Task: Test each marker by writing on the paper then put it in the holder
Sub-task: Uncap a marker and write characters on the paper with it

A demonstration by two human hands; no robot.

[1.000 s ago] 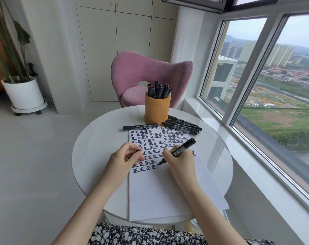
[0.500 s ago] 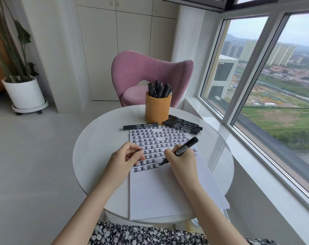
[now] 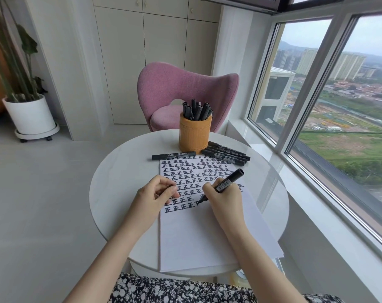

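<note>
The right hand point(image 3: 224, 199) clamps a marker point(image 3: 228, 182), its tip barely shifted over the last second and now starting a fresh character at the end of the lowest row on the paper point(image 3: 203, 237): testing continues. The left hand point(image 3: 155, 195) rests curled on the sheet; whether it holds anything is unclear. Blank paper runs down to the table's point(image 3: 120, 182) near edge. The holder point(image 3: 194, 136), upper centre, looks crowded, with loose markers point(image 3: 226, 153) to its right.

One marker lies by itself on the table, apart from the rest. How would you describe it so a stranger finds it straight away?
On the round white table, find the orange holder at the far side. Just left of its base, one black marker lies flat along the top edge of the paper. It lies alone, while the other loose markers are bunched to the holder's right.
</note>
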